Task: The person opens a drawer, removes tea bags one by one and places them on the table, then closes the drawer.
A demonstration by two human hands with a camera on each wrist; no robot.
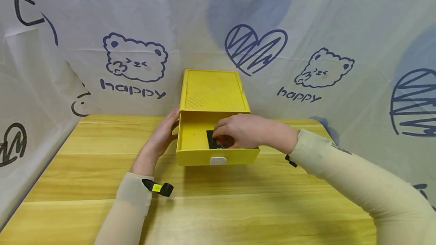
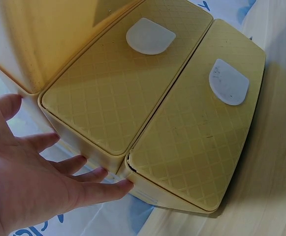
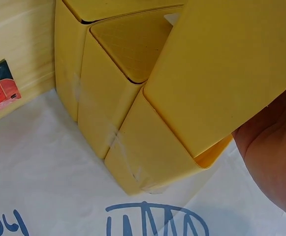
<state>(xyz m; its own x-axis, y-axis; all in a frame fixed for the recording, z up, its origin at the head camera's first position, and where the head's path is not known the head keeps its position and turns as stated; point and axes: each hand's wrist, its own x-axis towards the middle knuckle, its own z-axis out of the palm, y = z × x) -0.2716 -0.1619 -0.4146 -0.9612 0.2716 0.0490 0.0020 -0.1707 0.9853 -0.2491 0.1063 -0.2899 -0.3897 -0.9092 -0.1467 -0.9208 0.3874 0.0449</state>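
A yellow drawer cabinet [image 1: 214, 90] stands on the table with its top drawer [image 1: 194, 139] pulled out. My right hand [image 1: 243, 129] reaches down into that drawer, fingers bent and thumb close together at a small black-and-red packet [image 1: 212, 141]. The right wrist view shows only part of this hand, beside the drawer's outer wall; its fingers are hidden there. My left hand [image 2: 39, 167] lies along the cabinet's left side, fingers spread and fairly straight, fingertips right at the edges of the wall. Two lower drawers with white handles [image 2: 150, 37] are closed in the left wrist view.
Another red-and-dark tea packet [image 3: 0, 91] lies on the wooden table beside the cabinet, in the right wrist view. A white cloth [image 1: 204, 29] with blue drawings hangs right behind the cabinet. The wooden tabletop [image 1: 238, 207] stretches out in front of it.
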